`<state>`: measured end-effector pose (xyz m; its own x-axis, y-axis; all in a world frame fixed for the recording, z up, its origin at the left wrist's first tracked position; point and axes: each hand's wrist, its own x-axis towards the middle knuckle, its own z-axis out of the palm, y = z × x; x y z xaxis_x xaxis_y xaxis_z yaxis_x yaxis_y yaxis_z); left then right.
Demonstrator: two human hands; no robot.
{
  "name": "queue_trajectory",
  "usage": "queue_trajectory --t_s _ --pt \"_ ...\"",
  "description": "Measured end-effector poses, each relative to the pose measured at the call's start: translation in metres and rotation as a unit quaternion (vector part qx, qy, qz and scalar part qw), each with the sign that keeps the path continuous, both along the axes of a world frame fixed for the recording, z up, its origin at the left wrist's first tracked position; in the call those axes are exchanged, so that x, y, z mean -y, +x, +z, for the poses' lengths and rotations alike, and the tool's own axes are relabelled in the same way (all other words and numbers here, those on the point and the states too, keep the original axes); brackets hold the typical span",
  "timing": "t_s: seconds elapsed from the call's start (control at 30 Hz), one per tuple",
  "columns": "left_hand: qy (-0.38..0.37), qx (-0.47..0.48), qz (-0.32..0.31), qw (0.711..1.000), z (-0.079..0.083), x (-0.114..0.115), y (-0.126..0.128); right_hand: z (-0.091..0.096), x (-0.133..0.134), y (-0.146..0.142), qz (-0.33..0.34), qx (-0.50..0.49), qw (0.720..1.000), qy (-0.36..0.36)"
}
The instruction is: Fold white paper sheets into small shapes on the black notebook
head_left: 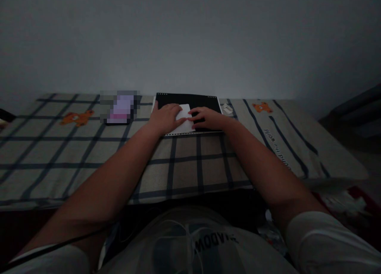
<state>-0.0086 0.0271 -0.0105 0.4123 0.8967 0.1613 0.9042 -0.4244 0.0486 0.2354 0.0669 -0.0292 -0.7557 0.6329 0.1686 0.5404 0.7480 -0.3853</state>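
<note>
A small white piece of paper (185, 125) lies on a black pad (187, 98) with small holes or marks along its edges. My left hand (165, 117) rests over the paper's left side, its fingers stretched out and lying flat. From the other side my right hand (208, 118) reaches in, fingers spread, with the tips at the paper's right edge. Both palms are down, and parts of the pad and paper are hidden beneath them. Whether the paper is folded I cannot tell in this dim light.
A phone (121, 109) with a lit, blurred screen lies left of the pad. Just right of the pad is a crumpled white scrap (228, 109). A checked cloth (184, 163) with orange bear figures covers the table, which stands against a grey wall (190, 39).
</note>
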Motion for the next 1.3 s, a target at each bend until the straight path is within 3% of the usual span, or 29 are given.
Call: queue_trajectory --t_s 0.27,0.53,0.77,1.0,1.3 --pt "-0.012 0.001 0.006 1.000 0.003 0.004 0.001 -0.001 0.009 -0.007 -0.053 -0.002 0.998 0.026" --pt "-0.003 0.008 0.001 1.000 -0.004 0.003 0.000 0.005 0.024 -0.014 -0.084 0.042 0.994 0.060" --pt "-0.009 0.021 -0.002 1.000 -0.005 0.005 0.000 0.002 0.031 -0.019 -0.075 0.052 0.990 0.108" --pt "-0.020 0.004 0.000 1.000 -0.005 0.005 -0.001 0.006 0.036 -0.026 -0.079 0.120 0.987 0.067" --pt "-0.043 -0.018 0.017 0.999 -0.004 0.006 0.002 -0.001 0.037 -0.028 -0.086 0.113 0.988 0.055"
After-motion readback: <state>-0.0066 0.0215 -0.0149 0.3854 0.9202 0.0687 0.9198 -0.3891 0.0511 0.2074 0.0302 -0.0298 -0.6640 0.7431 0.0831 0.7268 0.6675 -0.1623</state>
